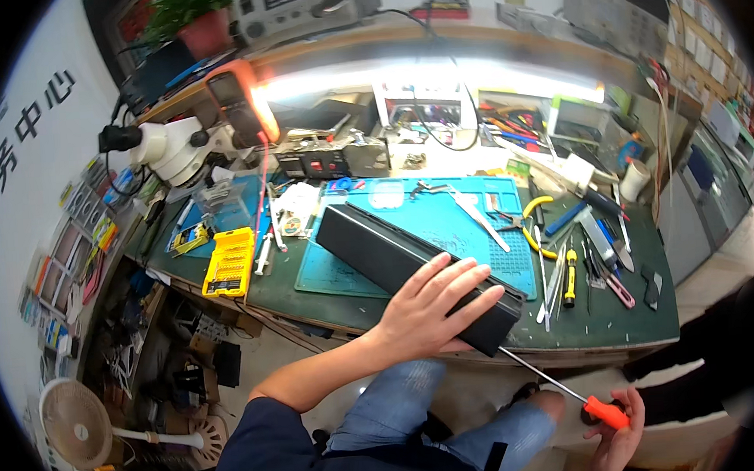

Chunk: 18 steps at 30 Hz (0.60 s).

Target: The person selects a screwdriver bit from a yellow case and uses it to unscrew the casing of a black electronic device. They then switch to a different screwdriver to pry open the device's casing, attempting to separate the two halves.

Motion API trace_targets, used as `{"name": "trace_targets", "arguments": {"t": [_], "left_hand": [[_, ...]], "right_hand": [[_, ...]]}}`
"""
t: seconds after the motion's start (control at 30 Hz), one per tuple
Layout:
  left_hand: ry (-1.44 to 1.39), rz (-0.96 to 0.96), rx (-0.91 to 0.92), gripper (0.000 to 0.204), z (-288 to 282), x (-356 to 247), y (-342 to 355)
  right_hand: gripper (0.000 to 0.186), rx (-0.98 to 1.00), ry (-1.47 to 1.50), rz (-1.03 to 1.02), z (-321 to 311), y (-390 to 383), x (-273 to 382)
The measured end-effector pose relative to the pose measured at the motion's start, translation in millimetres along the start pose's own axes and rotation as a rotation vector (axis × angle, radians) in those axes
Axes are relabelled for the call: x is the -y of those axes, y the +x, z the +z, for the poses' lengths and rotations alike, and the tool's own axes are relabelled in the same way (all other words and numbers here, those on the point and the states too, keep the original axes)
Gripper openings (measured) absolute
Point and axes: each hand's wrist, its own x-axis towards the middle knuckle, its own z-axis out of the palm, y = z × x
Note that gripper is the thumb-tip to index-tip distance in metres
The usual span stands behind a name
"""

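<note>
A long black box-shaped case [394, 239] lies slantwise over the blue work mat [427, 202], its near end reaching past the bench's front edge. My left hand [437, 305] holds it near that end, fingers spread across the top and the thumb hidden. At the lower right my right hand [618, 441] grips the orange handle of a screwdriver [606, 412]. Its long metal shaft runs up to the near end face of the case. The tip is hidden there, so I cannot tell whether it sits in a screw.
Right of the mat lie yellow-handled pliers [532, 226], a yellow screwdriver [570, 277] and several tweezers. On the left are a yellow bit case [229, 262] and a white microscope [169, 149]. An orange multimeter [239, 104] stands behind. A white fan [78, 424] stands at the lower left.
</note>
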Motion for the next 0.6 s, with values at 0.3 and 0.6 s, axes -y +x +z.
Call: {"name": "trace_targets", "arguments": {"t": [0.3, 0.6], "left_hand": [[0.0, 0.019, 0.039, 0.067, -0.7, 4.0, 6.6], [0.046, 0.045, 0.066, 0.079, 0.1, 7.8, 9.8]], "right_hand": [[0.034, 0.066, -0.043, -0.184, 0.0, 19.9, 0.5], [0.049, -0.004, -0.044, -0.074, 11.8, 23.6, 26.6]]}}
